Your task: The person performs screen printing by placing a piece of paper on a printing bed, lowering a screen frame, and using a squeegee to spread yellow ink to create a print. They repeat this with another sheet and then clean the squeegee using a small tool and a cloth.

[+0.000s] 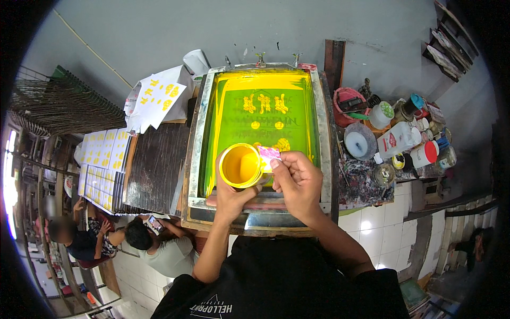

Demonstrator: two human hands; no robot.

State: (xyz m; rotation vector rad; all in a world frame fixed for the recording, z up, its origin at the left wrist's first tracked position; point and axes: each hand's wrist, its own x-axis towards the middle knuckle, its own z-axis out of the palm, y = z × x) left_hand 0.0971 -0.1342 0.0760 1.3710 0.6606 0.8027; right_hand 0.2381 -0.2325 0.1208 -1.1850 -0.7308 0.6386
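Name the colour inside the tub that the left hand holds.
Yellow; the inside of the tub in the left hand shows best in the head view.

- Black shirt point(303, 276): we note white lettering point(212, 308) on the chest, a large line and a smaller one, set with a thin white triangle.
- Screen point(231, 114): we see three yellow character-like signs point(265, 104) in a row, two round yellow spots below, and faint dark lettering across the green mesh, too dim for us to read.
- White sheet point(162, 98), left: yellow signs in rows, meaning unclear to us.
- Racked sheets point(108, 149): repeated yellow marks, too small to make out.
- White jug point(401, 135): red label point(390, 141) with pale lettering.
- Pink-and-white scrap point(269, 153): we cannot tell whether its markings are writing.
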